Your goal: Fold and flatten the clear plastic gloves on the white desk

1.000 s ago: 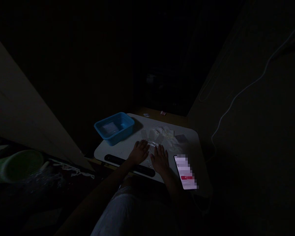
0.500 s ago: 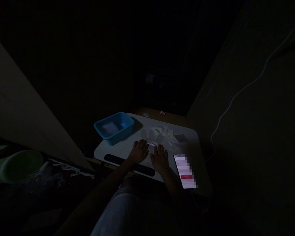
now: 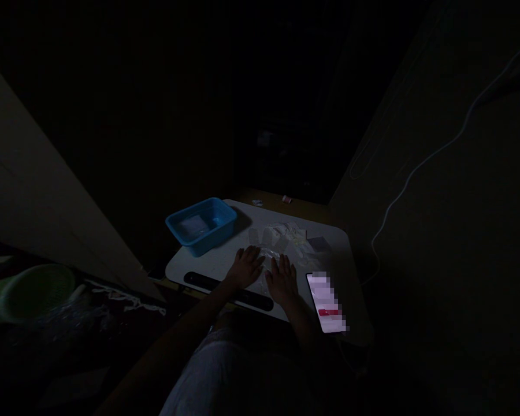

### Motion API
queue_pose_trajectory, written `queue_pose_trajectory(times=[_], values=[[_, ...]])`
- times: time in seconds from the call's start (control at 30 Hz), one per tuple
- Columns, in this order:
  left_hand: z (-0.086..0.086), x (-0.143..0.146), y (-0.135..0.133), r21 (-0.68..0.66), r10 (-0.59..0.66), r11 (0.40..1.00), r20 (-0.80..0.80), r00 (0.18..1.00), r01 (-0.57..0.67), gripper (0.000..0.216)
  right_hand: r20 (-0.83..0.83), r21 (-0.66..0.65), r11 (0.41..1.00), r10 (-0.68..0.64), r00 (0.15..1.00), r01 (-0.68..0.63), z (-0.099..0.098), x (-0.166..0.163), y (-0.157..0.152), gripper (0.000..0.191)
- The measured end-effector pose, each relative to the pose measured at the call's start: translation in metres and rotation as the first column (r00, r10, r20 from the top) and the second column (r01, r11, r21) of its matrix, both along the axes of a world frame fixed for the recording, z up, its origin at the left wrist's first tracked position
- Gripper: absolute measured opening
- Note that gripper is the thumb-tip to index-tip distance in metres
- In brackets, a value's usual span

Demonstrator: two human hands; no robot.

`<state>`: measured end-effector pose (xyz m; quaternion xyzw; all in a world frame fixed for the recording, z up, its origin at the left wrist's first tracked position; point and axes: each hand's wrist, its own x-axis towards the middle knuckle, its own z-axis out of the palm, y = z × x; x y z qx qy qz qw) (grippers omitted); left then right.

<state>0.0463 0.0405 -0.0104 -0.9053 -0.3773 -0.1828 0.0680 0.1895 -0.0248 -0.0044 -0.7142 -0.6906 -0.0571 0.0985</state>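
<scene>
Clear plastic (image 3: 269, 253) between left hand (image 3: 246, 268) and right hand (image 3: 282, 281). Both flat, fingers out. Same spot as second ago, so plastic seems kept pressed down.

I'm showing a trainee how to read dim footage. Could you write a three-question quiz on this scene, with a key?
1. Which container stands on the white table?
A) a cardboard box
B) a blue tub
C) a glass jar

2. True or false: the phone lies closer to the left hand than to the right hand.

3. Fill in the blank: shiny, see-through ____ shows between the two hands.

Key:
1. B
2. False; it lies beyond the right hand.
3. plastic
</scene>
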Motion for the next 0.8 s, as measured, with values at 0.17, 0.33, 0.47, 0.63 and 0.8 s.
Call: queue_pose_trajectory(times=[0.17,0.33,0.47,0.63,0.8], values=[[-0.0010,0.0001,0.0007,0.005,-0.002,1.000,0.013,1.000,0.002,0.037,-0.001,0.033,0.999,0.003,1.000,-0.003,-0.0018,0.0006,-0.0003,0.052],[-0.0023,0.0005,0.0012,0.010,-0.002,1.000,0.020,1.000,0.002,0.042,0.002,0.014,1.000,0.010,1.000,-0.010,-0.0011,0.0009,-0.0007,0.049],[-0.0027,0.0004,0.0009,0.018,0.007,1.000,0.012,1.000,-0.007,0.038,-0.007,0.022,1.000,-0.003,1.000,0.003,-0.0007,0.0004,-0.0003,0.053],[0.0014,0.0009,-0.0013,0.017,-0.001,1.000,0.019,1.000,0.001,0.044,0.001,0.011,1.000,0.006,1.000,-0.006,-0.0012,0.0010,0.0001,0.050],[0.0016,0.0012,-0.0014,0.005,0.006,1.000,-0.005,1.000,-0.006,0.040,-0.002,0.009,1.000,0.010,1.000,-0.010,-0.0006,0.0016,-0.0003,0.050]])
